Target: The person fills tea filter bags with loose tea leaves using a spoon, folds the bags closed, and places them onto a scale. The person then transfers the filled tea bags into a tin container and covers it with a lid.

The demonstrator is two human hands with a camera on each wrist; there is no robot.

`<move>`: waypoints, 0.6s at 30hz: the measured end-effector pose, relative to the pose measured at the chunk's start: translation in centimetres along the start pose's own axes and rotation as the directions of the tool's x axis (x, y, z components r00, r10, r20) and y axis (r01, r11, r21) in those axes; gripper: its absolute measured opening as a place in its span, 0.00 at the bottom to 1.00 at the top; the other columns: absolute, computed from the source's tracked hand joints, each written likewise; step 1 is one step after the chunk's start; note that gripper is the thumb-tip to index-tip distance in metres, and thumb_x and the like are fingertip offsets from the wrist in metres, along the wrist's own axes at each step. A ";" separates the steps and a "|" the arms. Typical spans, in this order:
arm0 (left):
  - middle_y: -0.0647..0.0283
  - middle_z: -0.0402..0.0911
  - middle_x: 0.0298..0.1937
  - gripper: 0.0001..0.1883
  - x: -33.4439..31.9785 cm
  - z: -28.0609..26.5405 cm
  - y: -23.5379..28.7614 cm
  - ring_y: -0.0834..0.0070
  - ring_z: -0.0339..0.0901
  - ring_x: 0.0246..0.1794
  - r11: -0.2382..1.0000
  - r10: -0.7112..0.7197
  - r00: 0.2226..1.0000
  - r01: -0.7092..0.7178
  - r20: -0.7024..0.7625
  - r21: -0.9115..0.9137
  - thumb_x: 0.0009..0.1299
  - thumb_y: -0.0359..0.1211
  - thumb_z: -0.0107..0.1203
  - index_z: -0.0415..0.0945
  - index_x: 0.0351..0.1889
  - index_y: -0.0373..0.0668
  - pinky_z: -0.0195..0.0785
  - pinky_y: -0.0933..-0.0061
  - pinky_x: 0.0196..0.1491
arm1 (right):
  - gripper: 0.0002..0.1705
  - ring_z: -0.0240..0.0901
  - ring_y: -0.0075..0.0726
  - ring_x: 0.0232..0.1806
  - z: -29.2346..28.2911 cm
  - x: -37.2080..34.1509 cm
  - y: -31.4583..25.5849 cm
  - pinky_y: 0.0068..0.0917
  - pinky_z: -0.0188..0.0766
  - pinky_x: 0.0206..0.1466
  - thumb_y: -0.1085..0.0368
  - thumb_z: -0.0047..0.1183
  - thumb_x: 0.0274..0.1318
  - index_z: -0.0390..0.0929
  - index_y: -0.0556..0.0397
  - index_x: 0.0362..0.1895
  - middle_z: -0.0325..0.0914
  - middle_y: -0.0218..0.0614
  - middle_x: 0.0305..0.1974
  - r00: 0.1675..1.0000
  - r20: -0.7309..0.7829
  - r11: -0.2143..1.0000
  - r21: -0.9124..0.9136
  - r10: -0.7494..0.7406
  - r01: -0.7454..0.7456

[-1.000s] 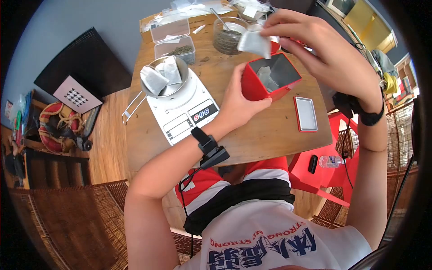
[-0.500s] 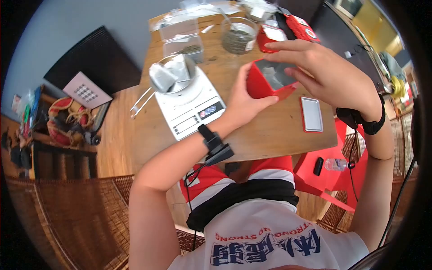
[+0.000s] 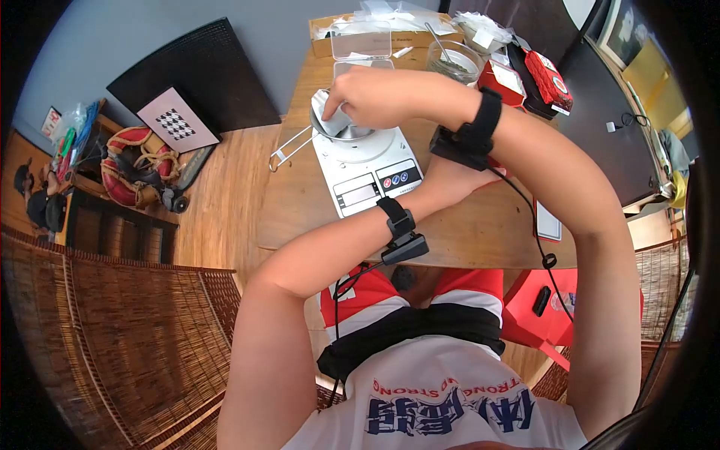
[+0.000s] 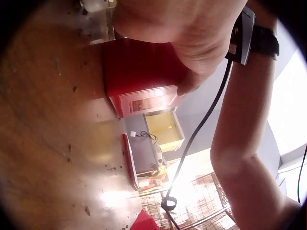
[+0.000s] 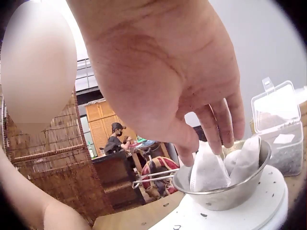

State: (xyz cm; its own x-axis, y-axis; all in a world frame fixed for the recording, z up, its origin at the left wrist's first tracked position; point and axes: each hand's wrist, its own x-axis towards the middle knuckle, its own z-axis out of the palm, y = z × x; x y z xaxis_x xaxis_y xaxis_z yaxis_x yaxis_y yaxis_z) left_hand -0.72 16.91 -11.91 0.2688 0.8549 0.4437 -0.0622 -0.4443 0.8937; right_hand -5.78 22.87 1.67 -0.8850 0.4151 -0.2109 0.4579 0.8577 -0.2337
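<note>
My right hand reaches over the metal bowl on the white scale. Its thumb and fingers pinch the top of a white tea bag; a second bag lies beside it in the bowl. The left hand grips the red box, which stands on the table. In the head view the right wrist and forearm hide most of that box and part of the left hand.
A clear lidded container stands behind the scale. A glass bowl with a spoon, an open red box and a red-and-black pouch are at the back. A lid lies near the right edge.
My right hand has let go of a tea bag at the red box and moved left to the metal bowl, where it pinches another. The left hand still holds the box. The head view has shifted.
</note>
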 end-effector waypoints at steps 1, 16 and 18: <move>0.56 0.84 0.55 0.27 -0.2 0.0 0.3 0.58 0.77 0.62 0.999 0.005 0.999 -0.004 -0.038 0.039 0.63 0.48 0.72 0.80 0.55 0.42 0.66 0.59 0.65 | 0.22 0.75 0.59 0.61 0.4 0.3 0.1 0.45 0.71 0.68 0.77 0.46 0.61 0.85 0.55 0.56 0.83 0.53 0.54 1.000 0.000 1.000 -0.002 -0.002 0.002; 0.54 0.73 0.67 0.48 -0.2 0.4 1.0 0.65 0.70 0.70 0.978 -0.073 0.988 0.044 -0.136 -0.204 0.57 0.35 0.79 0.60 0.72 0.40 0.60 0.61 0.74 | 0.19 0.82 0.42 0.36 -4.9 -21.1 -1.2 0.30 0.76 0.39 0.82 0.48 0.56 0.86 0.60 0.49 0.86 0.47 0.38 0.578 -0.816 0.998 -0.026 0.015 -0.062; 0.54 0.73 0.67 0.47 -0.2 0.1 1.6 0.65 0.70 0.70 0.989 -0.095 0.986 0.078 -0.134 -0.130 0.57 0.36 0.79 0.61 0.72 0.41 0.59 0.61 0.74 | 0.15 0.80 0.36 0.34 -4.4 -22.8 -1.8 0.29 0.75 0.39 0.78 0.53 0.58 0.84 0.61 0.49 0.86 0.45 0.39 0.573 -0.817 0.990 -0.017 0.069 -0.143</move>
State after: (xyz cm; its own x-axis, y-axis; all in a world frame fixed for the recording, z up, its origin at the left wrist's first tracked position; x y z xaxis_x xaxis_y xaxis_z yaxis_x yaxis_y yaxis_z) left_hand -0.74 16.03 -10.58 0.1428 0.9214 0.3615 -0.1650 -0.3380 0.9266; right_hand 13.24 13.16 11.09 -0.5439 0.5445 0.6385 0.5786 0.7944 -0.1845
